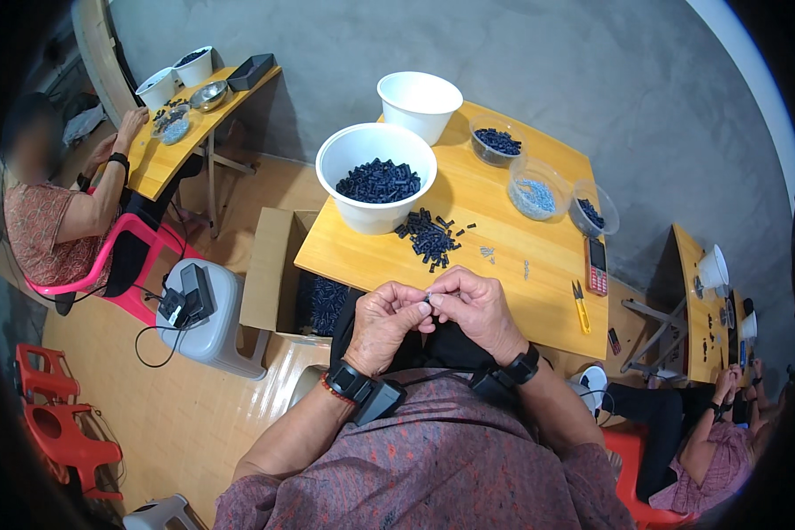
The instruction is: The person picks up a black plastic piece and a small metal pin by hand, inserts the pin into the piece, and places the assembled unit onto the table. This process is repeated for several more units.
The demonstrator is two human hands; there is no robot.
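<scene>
My left hand [384,322] and my right hand [475,309] meet just in front of the table's near edge, their thumbs and fingertips pressed together. Pinched between them is a tiny dark piece [427,299], mostly covered by the fingers, so its exact kind does not show. Beyond the hands, a loose pile of short black tubular parts [433,240] lies on the yellow wooden table [548,291]. Right of that pile are a few small pale pieces [488,254]. Many similar black parts fill the bottom of a large white tub [331,181] behind the pile.
Another white tub [420,110] stands behind. Clear bowls hold black parts [496,141], pale blue pieces [536,196] and more black parts [592,214]. A red phone [597,265] and yellow-handled snips [582,311] lie right. A cardboard box [269,274] sits left. People work at side tables.
</scene>
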